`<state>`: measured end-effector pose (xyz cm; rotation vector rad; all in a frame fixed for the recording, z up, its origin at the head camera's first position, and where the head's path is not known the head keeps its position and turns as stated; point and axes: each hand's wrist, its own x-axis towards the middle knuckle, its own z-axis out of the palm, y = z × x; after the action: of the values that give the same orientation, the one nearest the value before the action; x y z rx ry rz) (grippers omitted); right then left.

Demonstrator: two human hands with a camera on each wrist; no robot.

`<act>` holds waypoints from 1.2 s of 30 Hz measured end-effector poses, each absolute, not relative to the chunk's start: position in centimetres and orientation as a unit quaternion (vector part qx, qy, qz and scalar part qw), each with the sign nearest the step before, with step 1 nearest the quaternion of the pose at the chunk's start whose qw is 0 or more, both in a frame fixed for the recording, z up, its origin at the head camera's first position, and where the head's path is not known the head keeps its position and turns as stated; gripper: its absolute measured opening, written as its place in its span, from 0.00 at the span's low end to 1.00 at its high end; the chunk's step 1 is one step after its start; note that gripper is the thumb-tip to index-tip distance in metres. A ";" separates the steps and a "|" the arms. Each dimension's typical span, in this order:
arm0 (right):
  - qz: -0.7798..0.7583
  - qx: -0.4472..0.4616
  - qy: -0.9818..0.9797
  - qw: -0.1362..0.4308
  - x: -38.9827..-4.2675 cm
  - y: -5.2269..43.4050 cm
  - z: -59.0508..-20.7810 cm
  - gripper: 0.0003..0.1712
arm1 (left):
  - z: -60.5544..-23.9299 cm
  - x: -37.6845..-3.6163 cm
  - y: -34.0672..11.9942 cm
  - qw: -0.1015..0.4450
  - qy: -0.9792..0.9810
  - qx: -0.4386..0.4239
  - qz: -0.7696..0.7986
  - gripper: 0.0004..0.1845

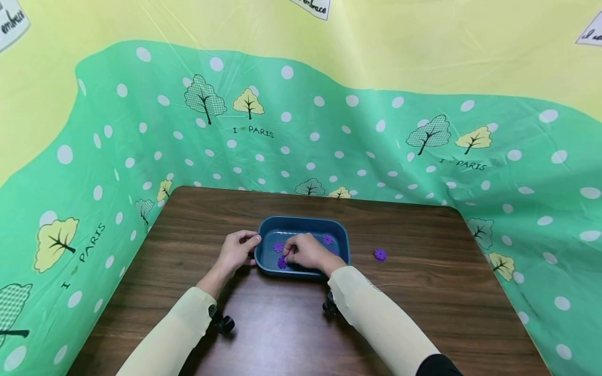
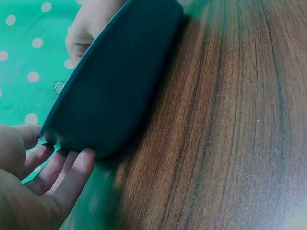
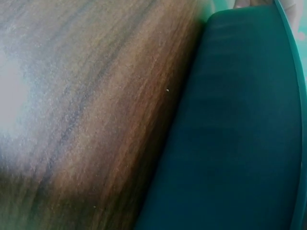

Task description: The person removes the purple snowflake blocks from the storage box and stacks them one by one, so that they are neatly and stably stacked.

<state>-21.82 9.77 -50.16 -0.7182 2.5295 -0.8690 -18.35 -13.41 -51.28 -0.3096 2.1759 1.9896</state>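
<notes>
A dark blue rectangular tray (image 1: 301,221) with rounded corners lies on the table, several purple flower-shaped pieces (image 1: 327,239) inside it. At its left end my left hand (image 1: 235,252) holds the rim, thumb on top and fingers against the outer wall. The left wrist view shows those fingertips (image 2: 85,158) touching the wall. My right hand (image 1: 308,251) reaches over the near side into the tray, its thumb and fingers pinching a darker purple flower-shaped piece (image 1: 282,262) near the front left corner. In the right wrist view the tray wall (image 3: 235,120) hides this hand.
One more purple flower-shaped piece (image 1: 380,254) lies on the wooden table (image 1: 414,303) to the right of the tray. A green and yellow printed cloth (image 1: 263,151) hangs behind and along the sides of the table. Each wrist wears a small black camera (image 1: 224,324).
</notes>
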 end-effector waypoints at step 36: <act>-0.435 -0.195 0.869 0.130 -22.6 15.9 -46.4 0.08 | -51.3 -18.1 -13.4 0.088 0.729 -0.102 0.671 0.19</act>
<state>-22.64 15.94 -46.37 -0.5680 2.5259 -1.2641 -18.15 -13.44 -51.30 -0.3045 2.1693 1.9991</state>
